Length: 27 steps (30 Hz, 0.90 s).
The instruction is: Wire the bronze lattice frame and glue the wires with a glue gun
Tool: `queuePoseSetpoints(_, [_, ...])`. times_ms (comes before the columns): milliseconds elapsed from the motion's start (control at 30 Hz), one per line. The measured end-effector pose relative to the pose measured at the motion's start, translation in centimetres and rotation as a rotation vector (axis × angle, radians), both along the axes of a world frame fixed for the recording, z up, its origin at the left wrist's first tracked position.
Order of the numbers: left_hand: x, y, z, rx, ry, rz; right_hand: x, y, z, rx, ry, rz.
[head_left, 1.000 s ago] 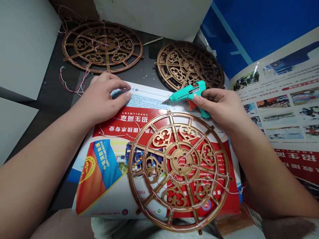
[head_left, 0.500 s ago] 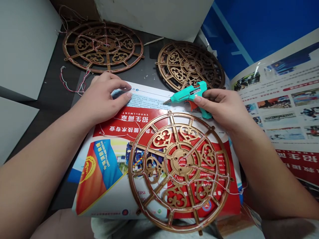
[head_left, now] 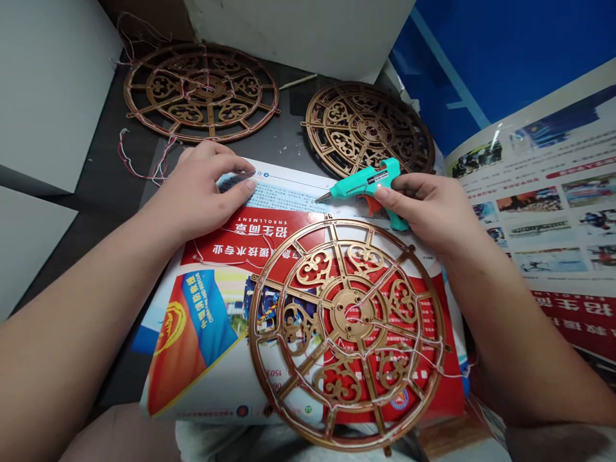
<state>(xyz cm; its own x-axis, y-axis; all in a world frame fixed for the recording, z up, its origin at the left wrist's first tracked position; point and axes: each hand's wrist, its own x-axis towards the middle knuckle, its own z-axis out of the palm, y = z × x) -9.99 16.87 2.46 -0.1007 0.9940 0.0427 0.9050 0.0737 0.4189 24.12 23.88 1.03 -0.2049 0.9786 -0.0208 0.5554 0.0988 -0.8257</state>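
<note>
A gold openwork round frame [head_left: 350,330] strung with thin wire lies on a red and white printed poster [head_left: 212,321] in front of me. My right hand [head_left: 428,205] is wrapped round a teal glue gun [head_left: 368,184] just beyond the frame's far edge, its nozzle pointing left and slightly down at the poster. My left hand [head_left: 205,189] rests on the poster's far left part, fingers curled and pinched on something small that I cannot make out, near a thin wire.
Two more brown round frames lie further back, one at the far left [head_left: 202,90] with loose red and white wires [head_left: 139,157], one at the centre right [head_left: 368,128]. White panels [head_left: 43,96] stand at the left, another printed poster [head_left: 553,186] and a blue board [head_left: 481,51] at the right.
Almost nothing has changed; the view has drifted slightly and both hands stay where they were.
</note>
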Motion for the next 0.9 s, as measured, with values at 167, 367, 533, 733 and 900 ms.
queuePoseSetpoints(167, [0.03,-0.03,-0.03,-0.004,-0.006,0.009,-0.20,-0.12,0.17,0.008,0.008,-0.008])
queuePoseSetpoints(367, [-0.09,0.02,-0.18,0.006,-0.024,0.001,-0.43,-0.23,0.18,0.026,0.029,-0.013])
queuePoseSetpoints(533, [-0.11,0.03,-0.05,0.002,-0.037,0.001,-0.42,-0.27,0.15,0.024,0.042,-0.008])
queuePoseSetpoints(733, [0.01,-0.03,0.04,-0.003,-0.020,-0.003,-0.11,-0.18,0.04,0.032,0.019,-0.001])
queuePoseSetpoints(900, [0.05,-0.11,0.15,0.003,-0.010,-0.015,0.03,-0.33,0.35,-0.004,0.017,-0.012])
